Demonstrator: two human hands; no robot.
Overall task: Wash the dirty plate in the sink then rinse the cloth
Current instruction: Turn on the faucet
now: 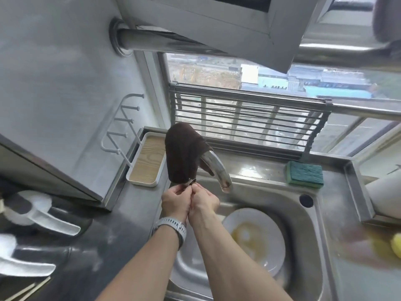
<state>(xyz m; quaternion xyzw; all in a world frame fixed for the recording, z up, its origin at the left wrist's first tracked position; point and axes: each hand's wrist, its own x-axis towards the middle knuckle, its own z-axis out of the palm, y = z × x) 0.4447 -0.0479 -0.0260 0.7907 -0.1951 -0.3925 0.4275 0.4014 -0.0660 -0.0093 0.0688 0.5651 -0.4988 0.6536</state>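
While draped over the faucet [217, 168], cloth [183, 152] lengthwise downward (both hands pinching).

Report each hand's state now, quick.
Left hand: fingers pinching the brown cloth at its lower edge.
Right hand: also pinching that edge.

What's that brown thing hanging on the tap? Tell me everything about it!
It is a dark brown cloth, soft and fuzzy like a towel. It is draped over the curved metal faucet, hanging down on its left side above the sink. The left hand and right hand meet at its bottom edge and seem to pinch it there.
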